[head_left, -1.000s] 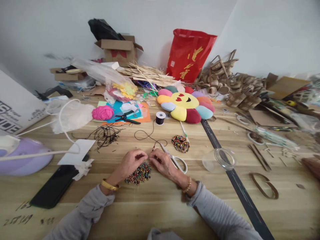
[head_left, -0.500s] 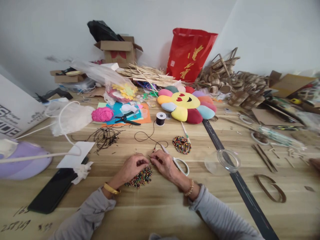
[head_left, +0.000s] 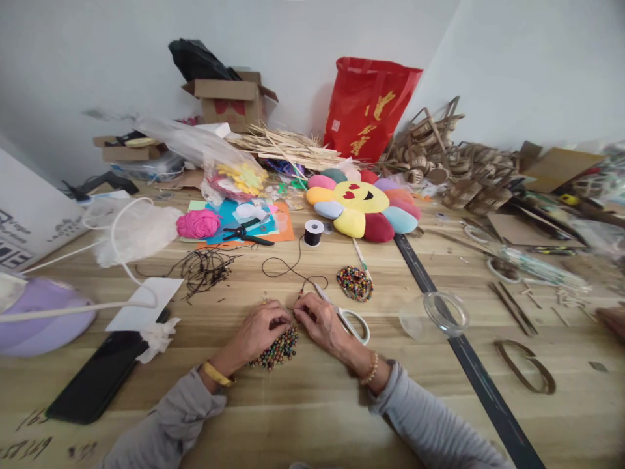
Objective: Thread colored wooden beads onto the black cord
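Observation:
My left hand (head_left: pixel 267 326), with a gold bracelet at the wrist, is closed in a pinch over the upper left of a pile of small multicoloured beads (head_left: pixel 279 352). What its fingertips hold is too small to make out. Close beside it on the right, my right hand (head_left: pixel 315 318) pinches the thin black cord (head_left: pixel 283 273) near its end, where a few beads show by the fingers. This cord loops back toward a white spool (head_left: pixel 313 232) of black cord. White-handled scissors (head_left: pixel 355 326) lie just right of my right hand.
A coil of strung beads (head_left: pixel 355 284) lies beyond the scissors. Tangled black cord (head_left: pixel 205 268), a black phone (head_left: pixel 97 378) and pliers (head_left: pixel 249 236) are on the left. A clear round container (head_left: pixel 445 312) stands right, and a flower cushion (head_left: pixel 361 198) behind.
My left hand has shifted slightly over the beads, its fingers still pinched. My right hand has barely moved. The view has turned a little.

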Available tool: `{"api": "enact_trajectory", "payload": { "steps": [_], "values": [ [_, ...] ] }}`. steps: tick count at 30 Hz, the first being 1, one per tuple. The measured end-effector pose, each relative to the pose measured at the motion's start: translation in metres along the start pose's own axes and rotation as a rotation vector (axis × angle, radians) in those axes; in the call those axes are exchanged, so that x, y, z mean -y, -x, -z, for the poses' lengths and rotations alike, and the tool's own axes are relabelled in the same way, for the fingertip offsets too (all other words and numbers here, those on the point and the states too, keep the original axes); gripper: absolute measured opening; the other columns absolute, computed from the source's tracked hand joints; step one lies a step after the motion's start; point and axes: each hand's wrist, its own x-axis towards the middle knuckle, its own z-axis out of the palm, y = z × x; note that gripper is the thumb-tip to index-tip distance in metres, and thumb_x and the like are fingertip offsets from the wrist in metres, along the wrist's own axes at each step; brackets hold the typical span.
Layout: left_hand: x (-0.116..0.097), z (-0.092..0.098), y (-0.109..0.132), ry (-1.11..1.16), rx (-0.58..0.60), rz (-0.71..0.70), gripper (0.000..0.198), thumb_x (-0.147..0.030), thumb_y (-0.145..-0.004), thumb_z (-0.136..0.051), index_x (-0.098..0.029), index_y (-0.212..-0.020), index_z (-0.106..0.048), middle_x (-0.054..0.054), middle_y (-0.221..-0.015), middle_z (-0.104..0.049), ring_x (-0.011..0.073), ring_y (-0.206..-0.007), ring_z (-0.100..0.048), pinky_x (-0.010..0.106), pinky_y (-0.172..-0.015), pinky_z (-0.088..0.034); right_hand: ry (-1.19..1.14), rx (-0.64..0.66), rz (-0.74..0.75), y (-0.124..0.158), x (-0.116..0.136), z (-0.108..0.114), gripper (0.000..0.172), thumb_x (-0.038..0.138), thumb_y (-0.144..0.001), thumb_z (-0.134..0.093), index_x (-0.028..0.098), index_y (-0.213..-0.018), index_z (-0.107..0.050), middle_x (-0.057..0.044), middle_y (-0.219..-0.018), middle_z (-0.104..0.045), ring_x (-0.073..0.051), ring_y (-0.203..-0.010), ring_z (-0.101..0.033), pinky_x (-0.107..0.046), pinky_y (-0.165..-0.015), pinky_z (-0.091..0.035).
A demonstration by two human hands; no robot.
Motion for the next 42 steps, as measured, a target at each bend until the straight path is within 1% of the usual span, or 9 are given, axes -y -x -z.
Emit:
{"api": "enact_trajectory", "payload": {
  "steps": [5,9,13,19,26,33,36,38,42],
  "values": [
    [0.008,0.000,-0.001,0.056,-0.011,0.009,0.013,-0.015,-0.084,-0.059,-0.016,-0.080,-0.072,0.007,-0.086,-0.070,0.0202,-0.084,-0.064,0.031,-0.082,-0.047,-0.017,-0.012,-0.065,-0.001,0.001,0.000,0.012,0.019,-0.092,-0.052,0.019,-0.082,-0.057,-0.001,-0.074,-0.058,-0.014,-0.067,-0.052,-0.025,-0.063,-0.043],
    [0.014,0.002,-0.004,0.105,-0.052,0.059,0.015,-0.015,-0.084,-0.057,-0.014,-0.081,-0.071,0.007,-0.082,-0.070,0.0196,-0.077,-0.063,0.029,-0.074,-0.048,-0.109,0.019,-0.216,-0.005,0.003,0.001,0.012,0.021,-0.090,-0.053,0.019,-0.080,-0.058,0.001,-0.068,-0.059,-0.012,-0.060,-0.051,-0.023,-0.056,-0.040],
    [0.017,0.004,-0.009,0.115,-0.065,0.047,0.014,-0.013,-0.082,-0.057,-0.014,-0.080,-0.070,0.005,-0.078,-0.070,0.0182,-0.072,-0.061,0.028,-0.071,-0.047,-0.171,0.073,-0.323,-0.015,0.008,0.006,0.012,0.022,-0.089,-0.055,0.018,-0.078,-0.058,0.002,-0.060,-0.059,-0.009,-0.052,-0.049,-0.020,-0.049,-0.037],
    [0.017,0.006,-0.007,0.110,-0.015,0.050,0.010,-0.009,-0.080,-0.060,-0.013,-0.079,-0.069,0.005,-0.077,-0.066,0.0175,-0.072,-0.061,0.027,-0.068,-0.046,-0.161,-0.006,-0.260,-0.019,0.014,0.009,0.011,0.025,-0.090,-0.053,0.018,-0.083,-0.059,0.002,-0.063,-0.059,-0.010,-0.054,-0.051,-0.020,-0.049,-0.038],
    [0.014,0.004,-0.002,0.005,0.017,-0.006,0.015,-0.007,-0.085,-0.057,-0.014,-0.081,-0.070,0.005,-0.084,-0.064,0.0187,-0.083,-0.062,0.027,-0.078,-0.046,-0.119,0.055,-0.239,-0.011,0.007,0.002,0.014,0.025,-0.088,-0.054,0.018,-0.077,-0.058,0.001,-0.067,-0.055,-0.011,-0.059,-0.049,-0.022,-0.053,-0.038],
    [0.016,-0.001,-0.001,-0.054,-0.022,-0.082,0.018,-0.008,-0.087,-0.056,-0.014,-0.077,-0.070,0.005,-0.080,-0.062,0.0184,-0.080,-0.061,0.027,-0.076,-0.046,-0.059,0.103,-0.144,-0.012,0.009,0.003,0.015,0.024,-0.090,-0.052,0.018,-0.077,-0.057,0.001,-0.069,-0.054,-0.012,-0.061,-0.048,-0.022,-0.057,-0.039],
    [0.018,-0.001,-0.002,0.012,-0.043,-0.035,0.016,-0.008,-0.085,-0.057,-0.014,-0.077,-0.070,0.005,-0.080,-0.065,0.0186,-0.079,-0.063,0.028,-0.076,-0.046,-0.052,0.106,-0.129,-0.012,0.009,0.003,0.016,0.024,-0.091,-0.051,0.019,-0.077,-0.057,0.000,-0.069,-0.055,-0.012,-0.062,-0.049,-0.023,-0.059,-0.040],
    [0.021,0.001,-0.004,0.109,-0.059,0.022,0.013,-0.010,-0.082,-0.059,-0.014,-0.078,-0.071,0.006,-0.080,-0.068,0.0187,-0.078,-0.064,0.028,-0.075,-0.047,-0.053,0.109,-0.129,-0.012,0.009,0.003,0.015,0.024,-0.090,-0.051,0.018,-0.077,-0.057,0.000,-0.070,-0.055,-0.012,-0.063,-0.050,-0.023,-0.059,-0.041],
    [0.033,0.005,-0.008,0.343,-0.071,0.084,0.013,-0.021,-0.080,-0.062,-0.012,-0.080,-0.071,0.007,-0.078,-0.072,0.0185,-0.073,-0.064,0.028,-0.069,-0.049,-0.054,0.114,-0.128,-0.012,0.008,0.002,0.014,0.023,-0.090,-0.052,0.018,-0.079,-0.058,0.001,-0.070,-0.055,-0.012,-0.062,-0.050,-0.022,-0.059,-0.041]
  ]
}}
